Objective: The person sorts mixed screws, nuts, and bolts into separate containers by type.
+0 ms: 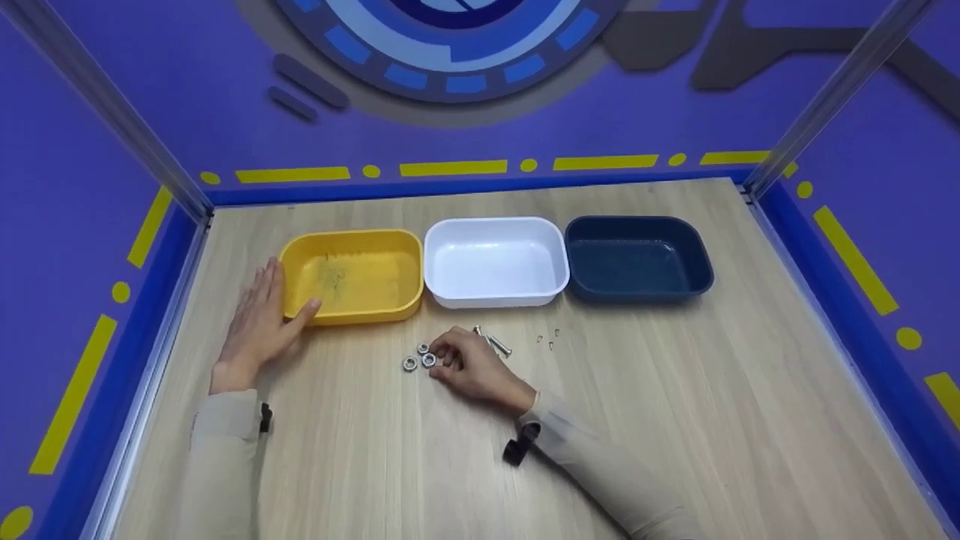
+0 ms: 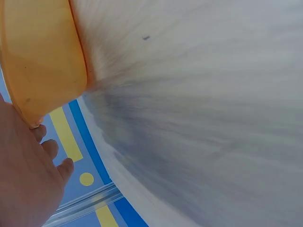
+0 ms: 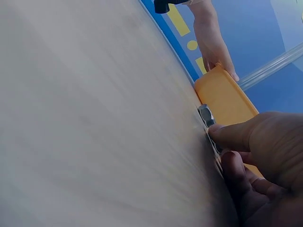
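Observation:
My left hand (image 1: 259,319) lies with straight fingers along the left side of the yellow bin (image 1: 409,311), its thumb over the front rim. On the table, my right hand (image 1: 472,364) has thumb and bent fingers at a hex nut (image 1: 428,361); whether they pinch it cannot be made out. Two more nuts are beside it, one nut (image 1: 410,364) to the left and a smaller nut (image 1: 423,349) behind. Just behind the right hand lie metal bolts (image 1: 501,346), partly hidden by it. In the right wrist view, a nut (image 3: 205,113) shows just past the thumb.
A white bin (image 1: 495,300) and a dark blue bin (image 1: 637,292) stand in a row to the right of the yellow one. Several tiny metal pieces (image 1: 551,346) lie on the table right of the bolts. Blue-purple panels (image 1: 480,142) enclose the back and sides.

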